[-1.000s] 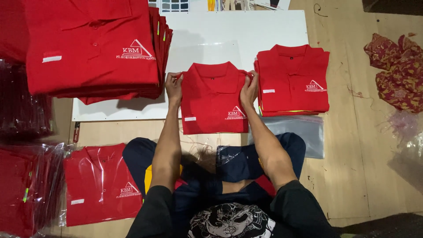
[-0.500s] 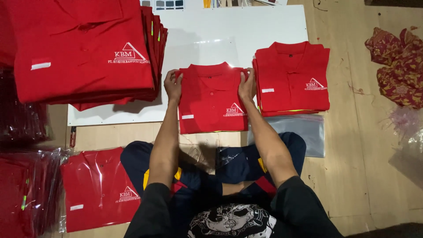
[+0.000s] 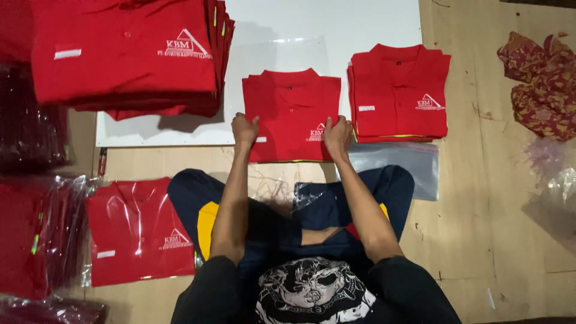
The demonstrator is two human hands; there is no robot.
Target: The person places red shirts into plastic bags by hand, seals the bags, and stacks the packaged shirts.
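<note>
Person sat cross-legged on floor (image 3: 492, 228), legs nearest cam. Bagged red shirt (image 3: 137, 231) lay by their left knee; empty clear bag (image 3: 402, 168) by the right. L hand (image 3: 245, 129) and R hand (image 3: 337, 133) both pressed flat on lower corners of folded red polo (image 3: 291, 111), fingers narrow, gripping the edges, not lifting. Polo sat half on white board (image 3: 336, 30), hem toward person. Finished stack (image 3: 399, 90) just right of it; taller stack (image 3: 126, 54) far left. Step, imo: squaring the fold. Next needs even pull on both corners.
</note>
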